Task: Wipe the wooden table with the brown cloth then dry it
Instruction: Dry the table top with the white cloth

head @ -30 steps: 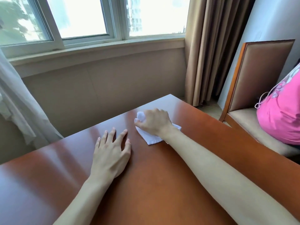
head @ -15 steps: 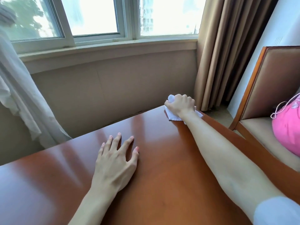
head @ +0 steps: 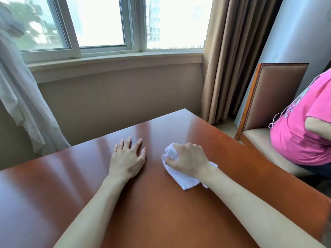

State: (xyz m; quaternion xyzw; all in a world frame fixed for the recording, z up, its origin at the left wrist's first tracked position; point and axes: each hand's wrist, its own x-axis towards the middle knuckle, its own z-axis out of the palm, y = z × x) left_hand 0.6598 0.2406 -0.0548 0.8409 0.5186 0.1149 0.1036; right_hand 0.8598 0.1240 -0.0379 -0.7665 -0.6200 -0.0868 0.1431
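A glossy reddish-brown wooden table fills the lower part of the view. My right hand grips a bunched white cloth and holds it down on the tabletop, right of the middle. My left hand lies flat on the wood with its fingers spread, just left of the cloth and not touching it. No brown cloth is in sight.
A padded wooden chair stands beyond the table's right edge, and a person in a pink shirt sits on it. Brown curtains hang in the corner. A window sill and a sheer white curtain lie behind the table's far edge.
My right hand slid the white cloth out to the table's far corner and has pulled it back toward the middle, close to my left hand. The left hand stayed flat on the wood.
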